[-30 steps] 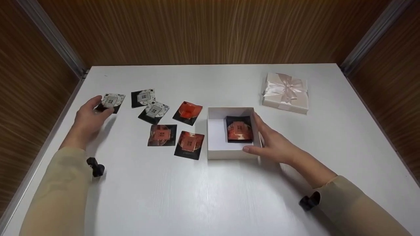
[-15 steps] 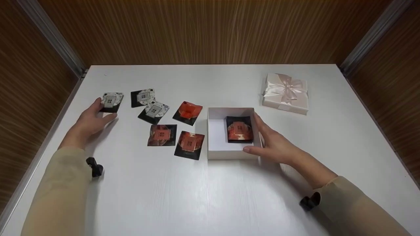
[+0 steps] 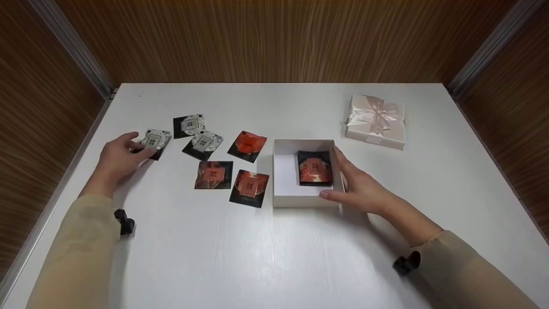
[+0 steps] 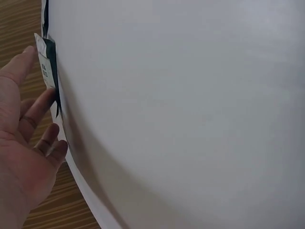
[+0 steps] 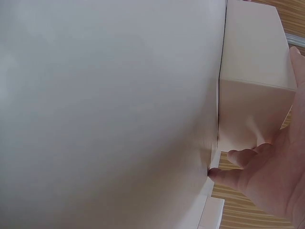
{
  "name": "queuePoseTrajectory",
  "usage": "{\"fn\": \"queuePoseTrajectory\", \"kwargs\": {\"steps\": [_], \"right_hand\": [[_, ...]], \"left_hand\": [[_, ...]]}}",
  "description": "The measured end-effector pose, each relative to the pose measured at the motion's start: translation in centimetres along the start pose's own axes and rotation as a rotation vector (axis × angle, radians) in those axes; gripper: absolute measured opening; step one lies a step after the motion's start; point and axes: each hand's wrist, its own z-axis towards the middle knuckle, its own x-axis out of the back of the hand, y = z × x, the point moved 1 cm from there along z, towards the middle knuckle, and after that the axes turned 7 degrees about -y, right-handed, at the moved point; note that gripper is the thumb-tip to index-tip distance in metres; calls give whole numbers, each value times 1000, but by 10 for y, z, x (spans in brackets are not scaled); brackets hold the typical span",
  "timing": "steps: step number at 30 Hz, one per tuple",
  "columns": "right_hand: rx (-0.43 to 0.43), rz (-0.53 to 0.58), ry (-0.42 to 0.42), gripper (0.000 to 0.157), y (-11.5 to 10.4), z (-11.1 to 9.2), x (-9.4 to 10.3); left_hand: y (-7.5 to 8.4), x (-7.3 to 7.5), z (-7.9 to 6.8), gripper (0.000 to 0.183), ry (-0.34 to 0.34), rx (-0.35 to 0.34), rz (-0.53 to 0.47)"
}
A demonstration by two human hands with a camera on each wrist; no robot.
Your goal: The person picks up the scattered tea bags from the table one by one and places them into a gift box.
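Observation:
My left hand point(image 3: 122, 156) pinches a flat white-and-black sachet point(image 3: 155, 141) at the far left of the table. In the left wrist view the sachet point(image 4: 47, 67) stands tilted between thumb and fingers. My right hand point(image 3: 362, 189) grips the right side of an open white box point(image 3: 285, 201), thumb over the front corner of its rim and fingers along the outer wall. The right wrist view shows this box point(image 5: 257, 52) from outside. Inside, against the right wall, lies a red-and-black sachet point(image 3: 315, 167) on top of a small stack.
Two white-and-black sachets point(image 3: 188, 125) lie right of my left hand, overlapping. Three red-and-black sachets point(image 3: 248, 189) lie between them and the box. A pale box lid with a ribbon bow point(image 3: 376, 122) sits at the back right. Wood-grain panels point(image 3: 274, 43) border the table.
The white-and-black sachet at my left hand first shifted slightly left, then moved right and nearer, with the thumb now over its lower edge. My right hand stays on the box.

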Motion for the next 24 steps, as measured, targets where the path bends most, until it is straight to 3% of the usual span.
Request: {"fn": "queuePoseTrajectory", "kwargs": {"steps": [7,11,19,24], "right_hand": [[1,0,-2,123,1,-1,0],[4,4,-5,123,2,-1,0],[4,8,-6,123,1,-2,1],[-1,13,-8,123,-1,-2,1]], "left_hand": [[-5,-5,-3,81,104,-49,4],[-3,-6,-2,82,138,-71,10],[-1,-6,1,94,54,-35,-48],[-1,-9,0,92,63,-52,-14]]}}
